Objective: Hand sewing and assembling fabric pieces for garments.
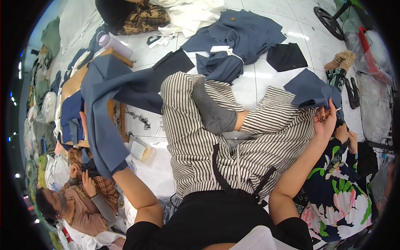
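A long blue-grey cloth piece [102, 112] drapes over my left forearm and hides most of my left hand [84, 125]. Straight fingers show past the cloth's left edge, beside a low wooden table [71, 95]. My right hand [327, 118] is closed at the edge of a folded blue-grey cloth piece [308, 88], by my right knee. Its fingertips pinch the cloth's near corner. My crossed legs in striped trousers [200, 154] lie between both hands. Folded dark blue cloth [71, 121] rests on the table near my left hand.
Blue-grey cloth [246, 35] is heaped on the tiled floor ahead, near a black cloth piece [287, 57] and white cloth [196, 16]. A lilac bottle [116, 45] stands behind the table. People sit close on the left [83, 196] and right [341, 187].
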Action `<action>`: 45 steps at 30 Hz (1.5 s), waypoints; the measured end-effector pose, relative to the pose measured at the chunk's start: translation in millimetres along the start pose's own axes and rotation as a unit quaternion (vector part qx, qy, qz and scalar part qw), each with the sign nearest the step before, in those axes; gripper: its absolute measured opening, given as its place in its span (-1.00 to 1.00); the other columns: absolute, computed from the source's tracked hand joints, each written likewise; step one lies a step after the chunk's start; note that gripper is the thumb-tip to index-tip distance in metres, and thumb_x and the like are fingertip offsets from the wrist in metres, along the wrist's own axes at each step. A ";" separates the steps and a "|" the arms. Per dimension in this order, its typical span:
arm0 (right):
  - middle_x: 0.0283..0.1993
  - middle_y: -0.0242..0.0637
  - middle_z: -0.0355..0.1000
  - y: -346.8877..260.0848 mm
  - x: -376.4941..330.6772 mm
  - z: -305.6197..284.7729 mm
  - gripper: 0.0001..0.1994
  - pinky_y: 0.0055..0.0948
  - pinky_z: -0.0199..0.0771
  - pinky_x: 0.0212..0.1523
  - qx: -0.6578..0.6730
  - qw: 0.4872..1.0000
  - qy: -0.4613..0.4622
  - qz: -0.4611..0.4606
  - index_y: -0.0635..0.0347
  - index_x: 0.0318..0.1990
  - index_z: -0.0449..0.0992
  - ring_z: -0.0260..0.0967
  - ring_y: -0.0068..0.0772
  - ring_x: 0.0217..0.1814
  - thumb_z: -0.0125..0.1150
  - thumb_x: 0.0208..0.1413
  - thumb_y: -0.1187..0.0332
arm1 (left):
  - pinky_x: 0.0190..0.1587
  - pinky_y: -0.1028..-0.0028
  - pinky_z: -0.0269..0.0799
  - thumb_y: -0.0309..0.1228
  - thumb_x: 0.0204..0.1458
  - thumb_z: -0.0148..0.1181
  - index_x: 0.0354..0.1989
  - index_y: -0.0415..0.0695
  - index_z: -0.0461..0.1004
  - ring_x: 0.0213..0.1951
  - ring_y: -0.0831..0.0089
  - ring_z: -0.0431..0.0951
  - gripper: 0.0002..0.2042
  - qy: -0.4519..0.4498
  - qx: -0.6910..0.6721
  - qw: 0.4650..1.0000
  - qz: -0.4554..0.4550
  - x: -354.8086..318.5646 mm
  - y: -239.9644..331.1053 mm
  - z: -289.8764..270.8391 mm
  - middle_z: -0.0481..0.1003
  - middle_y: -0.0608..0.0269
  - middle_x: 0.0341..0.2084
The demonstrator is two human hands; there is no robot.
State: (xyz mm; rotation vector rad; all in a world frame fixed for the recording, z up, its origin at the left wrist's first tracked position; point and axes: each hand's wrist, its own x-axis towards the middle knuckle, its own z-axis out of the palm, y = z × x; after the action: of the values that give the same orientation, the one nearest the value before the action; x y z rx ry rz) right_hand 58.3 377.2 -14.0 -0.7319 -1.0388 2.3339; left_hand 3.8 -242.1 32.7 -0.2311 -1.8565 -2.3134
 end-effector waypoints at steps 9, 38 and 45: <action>-0.81 -0.49 0.03 -7.3 4.6 -13.0 -0.79 -0.63 -0.19 -0.78 0.004 0.999 0.053 -0.008 0.05 -0.52 0.35 -0.15 -0.64 -0.84 0.09 0.19 0.33 | -0.51 0.64 0.37 -0.09 0.29 -0.18 -0.22 -0.20 0.45 -0.60 0.60 0.39 -0.59 0.129 -0.132 0.970 -0.156 16.6 11.9 -0.5 0.40 0.32 -0.62; -0.82 -0.47 0.02 -3.5 5.9 -15.9 -0.85 -0.64 -0.14 -0.80 0.017 0.999 0.034 -0.002 0.13 -0.40 0.41 -0.14 -0.64 -0.85 0.06 0.21 0.33 | 0.20 0.41 0.30 -0.46 0.21 -0.03 0.40 -0.11 -0.15 0.10 0.31 0.37 -0.38 0.113 0.016 0.989 0.091 -3.9 -29.8 3.9 0.25 0.03 0.19; -0.70 -0.44 0.22 -2.4 13.0 -29.9 -0.88 -0.64 -0.12 -0.80 0.025 1.000 -0.016 -0.003 0.15 -0.41 0.40 -0.10 -0.64 -0.83 0.08 0.17 0.38 | 0.19 0.41 0.28 -0.48 0.20 -0.03 0.34 -0.18 0.03 0.10 0.36 0.36 -0.48 0.168 0.257 0.948 0.083 -8.5 -43.1 -36.3 0.29 0.09 0.15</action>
State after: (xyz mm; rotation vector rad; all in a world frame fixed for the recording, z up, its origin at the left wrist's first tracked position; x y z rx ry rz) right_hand 68.2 402.1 -32.7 -0.6730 -0.9926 2.3640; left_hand 1.7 -268.1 -17.9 0.0730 -2.0729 -1.5685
